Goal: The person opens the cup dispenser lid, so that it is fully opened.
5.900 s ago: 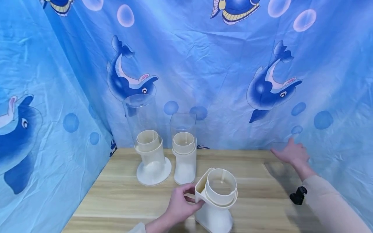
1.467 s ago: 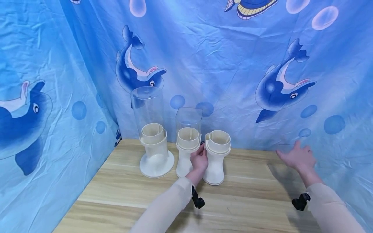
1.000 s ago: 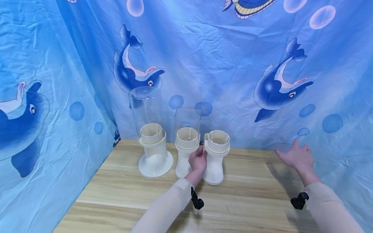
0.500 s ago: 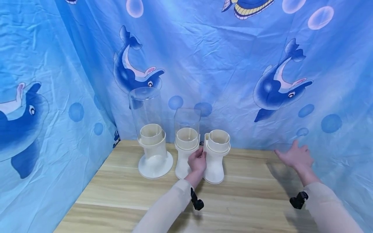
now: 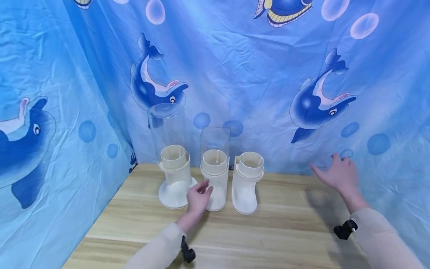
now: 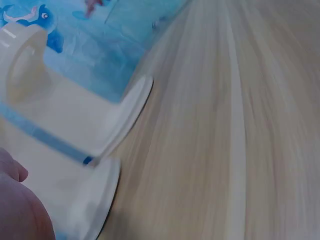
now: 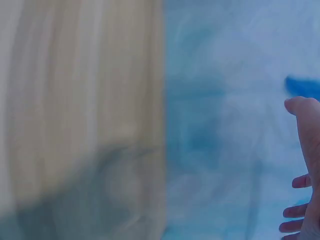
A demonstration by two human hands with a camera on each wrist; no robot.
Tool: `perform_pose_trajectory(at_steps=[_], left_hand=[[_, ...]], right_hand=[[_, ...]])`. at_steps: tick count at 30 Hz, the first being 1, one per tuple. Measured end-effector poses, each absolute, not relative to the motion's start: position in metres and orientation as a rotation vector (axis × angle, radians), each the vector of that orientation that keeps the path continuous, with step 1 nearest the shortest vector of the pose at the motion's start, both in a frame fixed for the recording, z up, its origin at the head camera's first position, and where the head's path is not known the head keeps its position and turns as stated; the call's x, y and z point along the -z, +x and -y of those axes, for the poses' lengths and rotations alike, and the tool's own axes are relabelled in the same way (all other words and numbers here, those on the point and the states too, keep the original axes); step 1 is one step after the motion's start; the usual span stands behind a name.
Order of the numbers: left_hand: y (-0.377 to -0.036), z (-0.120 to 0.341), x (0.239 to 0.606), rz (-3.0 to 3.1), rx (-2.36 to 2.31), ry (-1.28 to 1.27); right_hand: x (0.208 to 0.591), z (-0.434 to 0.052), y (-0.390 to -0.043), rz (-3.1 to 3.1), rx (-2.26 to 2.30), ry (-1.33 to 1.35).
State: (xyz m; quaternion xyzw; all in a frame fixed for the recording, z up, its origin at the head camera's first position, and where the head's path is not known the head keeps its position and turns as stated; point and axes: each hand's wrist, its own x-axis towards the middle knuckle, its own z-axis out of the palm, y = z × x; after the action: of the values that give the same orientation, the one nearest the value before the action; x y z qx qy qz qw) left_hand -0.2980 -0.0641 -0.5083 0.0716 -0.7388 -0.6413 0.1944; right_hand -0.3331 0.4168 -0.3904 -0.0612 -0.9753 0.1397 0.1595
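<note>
Three cream plastic stands line the back of the table. The left stand (image 5: 174,175) has a round foot and a tall clear cylinder (image 5: 168,125); the middle stand (image 5: 216,183) has a shorter, squared clear tank (image 5: 215,138). Only the cup-like ring tops the right stand (image 5: 244,190). My left hand (image 5: 198,196), fingers loosely bent and holding nothing, overlaps the left stand's foot and middle stand in the head view. Far right, my right hand (image 5: 340,175) spans thumb and fingers round a clear container (image 6: 132,17), whose outline is faint below the hand in the left wrist view.
A blue curtain (image 5: 262,97) with dolphins and fish hangs directly behind the table and along both sides. The wooden table (image 5: 268,239) stretches in front of the stands. A small black wrist camera (image 5: 188,254) sits on the left sleeve.
The left hand brought the third stand from the front to the back row, beside the middle one. It has since let go and moved left. The right hand has shifted slightly.
</note>
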Motion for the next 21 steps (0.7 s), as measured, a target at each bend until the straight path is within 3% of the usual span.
perform_pose_trajectory(at_steps=[10,21], left_hand=[[-0.302,0.102,0.498,2.296,1.603,-0.115],[-0.328,0.104,0.488,2.299,1.627,-0.098]], right_hand=[[0.325,-0.314,-0.327,2.631,-0.702,0.262],[0.309,-0.194,-0.317,2.51,-0.94,0.769]])
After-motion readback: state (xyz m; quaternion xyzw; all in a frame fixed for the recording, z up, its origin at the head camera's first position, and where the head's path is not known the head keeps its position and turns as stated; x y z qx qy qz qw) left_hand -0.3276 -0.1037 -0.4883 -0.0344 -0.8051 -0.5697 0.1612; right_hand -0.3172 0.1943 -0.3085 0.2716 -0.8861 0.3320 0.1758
